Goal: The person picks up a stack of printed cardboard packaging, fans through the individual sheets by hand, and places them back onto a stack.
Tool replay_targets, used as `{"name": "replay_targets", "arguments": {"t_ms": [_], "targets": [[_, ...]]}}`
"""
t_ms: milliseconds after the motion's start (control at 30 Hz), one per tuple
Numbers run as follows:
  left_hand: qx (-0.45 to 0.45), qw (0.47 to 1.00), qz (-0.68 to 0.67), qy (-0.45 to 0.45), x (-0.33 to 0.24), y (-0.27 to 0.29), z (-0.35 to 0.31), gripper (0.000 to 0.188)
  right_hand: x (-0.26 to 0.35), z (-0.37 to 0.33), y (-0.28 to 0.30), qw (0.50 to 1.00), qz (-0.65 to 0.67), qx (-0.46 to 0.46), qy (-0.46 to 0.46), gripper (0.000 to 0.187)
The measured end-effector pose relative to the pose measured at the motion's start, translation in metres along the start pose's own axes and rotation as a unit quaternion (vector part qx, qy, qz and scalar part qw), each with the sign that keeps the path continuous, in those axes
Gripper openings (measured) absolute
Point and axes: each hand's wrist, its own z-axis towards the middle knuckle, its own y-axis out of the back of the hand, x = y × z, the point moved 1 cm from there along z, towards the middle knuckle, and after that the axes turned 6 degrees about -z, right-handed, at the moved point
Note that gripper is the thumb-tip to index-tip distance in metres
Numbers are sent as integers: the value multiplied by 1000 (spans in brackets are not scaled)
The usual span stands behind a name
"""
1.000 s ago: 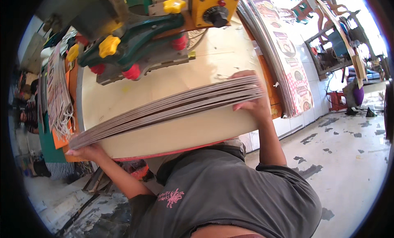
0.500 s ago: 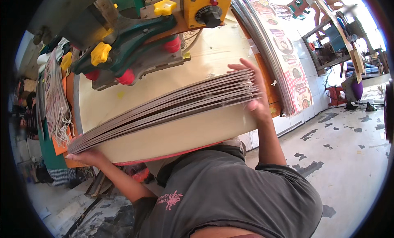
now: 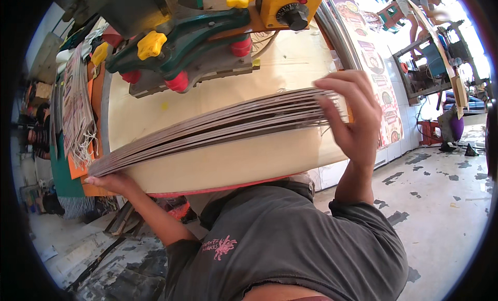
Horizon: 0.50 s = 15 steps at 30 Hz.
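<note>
A thick stack of thin flat sheets (image 3: 207, 127) with pale edges slants across the cream worktable (image 3: 233, 169) in front of me. Gaps show between the sheets, widest toward the right. My left hand (image 3: 116, 183) is closed around the stack's left end, palm beneath it. At the other end, my right hand (image 3: 355, 112) is raised with the fingers bent and the thumb apart from them. Its fingertips are at the stack's upper right corner; whether they touch it I cannot tell. The sheet ends there are blurred.
Above the table's far side stands a green machine head (image 3: 202, 39) with yellow knobs and red feet, beside a yellow control box (image 3: 290, 8). Sheets with strings (image 3: 78, 109) hang at the left. Long metal bars (image 3: 340, 31) line the right edge. Another person (image 3: 415, 10) is at the far right.
My right hand has come off the stack's right end, rising and turning with its fingers bent over the corner. The left hand keeps its hold. The whole view has shifted slightly.
</note>
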Motion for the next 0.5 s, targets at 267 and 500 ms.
{"name": "replay_targets", "arguments": {"t_ms": [267,500], "targets": [[-27,999,3,17,-5,-7,-6,86,21,20,-25,990,55,125,-21,12],[-51,998,15,-12,-4,-10,-6,72,21,20,-31,986,76,148,-27,8]]}}
